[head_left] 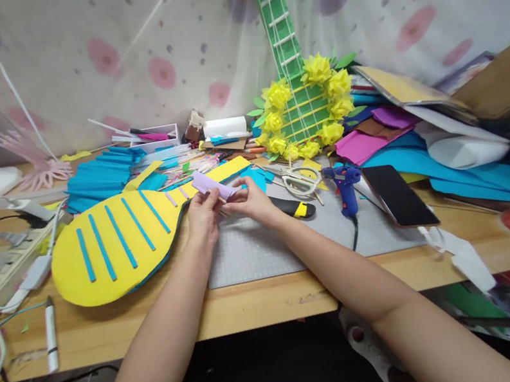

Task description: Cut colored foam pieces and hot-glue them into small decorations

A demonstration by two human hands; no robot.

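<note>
Between both hands is a strip of lilac paper (pixel 213 185), pinched near its lower edge. My left hand (pixel 204 216) closes on its left part, thumb and fingers together. On the paper's right end, my right hand (pixel 253 201) grips with bent fingers. Left of them lies a yellow paper guitar shape (pixel 108 248) with blue strips across its body, a blue edge and small lilac strips on its neck. The neck runs behind my hands. Beneath them is a grey cutting mat (pixel 256 256). A black and yellow cutter (pixel 302 209) lies just right of my right hand.
A blue glue gun (pixel 345 189), white-handled scissors (pixel 301 180) and a phone (pixel 400 195) lie to the right. Behind stands a green paper guitar (pixel 285 49) with yellow flowers (pixel 317 69). Power strips (pixel 9 271) and a white marker (pixel 51 336) are at left. Coloured paper (pixel 465 162) is piled at right.
</note>
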